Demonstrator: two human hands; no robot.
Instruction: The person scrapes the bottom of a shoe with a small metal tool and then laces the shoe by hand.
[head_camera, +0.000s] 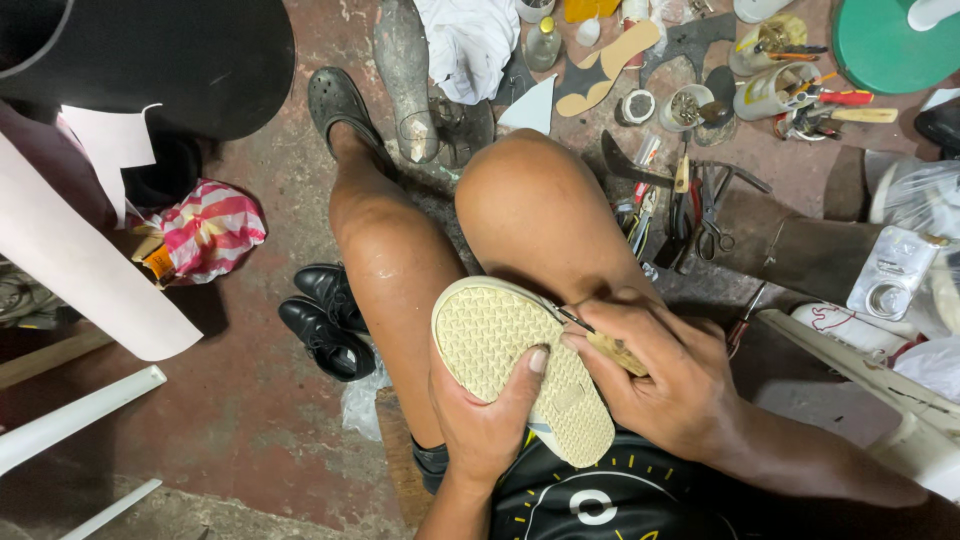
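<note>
- Cream rubber-soled shoe (520, 365): lay sole-up on the lap, braced for work.
- Left hand (487, 420): fingers wrapped beneath the shoe, thumb pressed on the sole, steadying it.
- Right hand (665, 375): fingers closed on a wooden-handled awl (600, 340), tip at the shoe's edge.

The worn, reddish-brown concrete floor (250, 400) carries everything. A pair of shiny black leather dress shoes (325, 320) lies on it beside the seated person's leg. To their left a crumpled pink-and-white striped plastic bag (210, 228) rests near a pale rolled sheet (80, 270). Further up, a grey foot-shaped shoe last (405, 75) lies next to a white crumpled cloth (470, 40). A tan flat insole cut-out (610, 65) and a small clear bottle with a yellow cap (544, 42) lie close together. Steel scissors (712, 205) sit among scattered hand tools on the right, near a cream cylindrical tin holding red-handled tools (780, 92).
</note>
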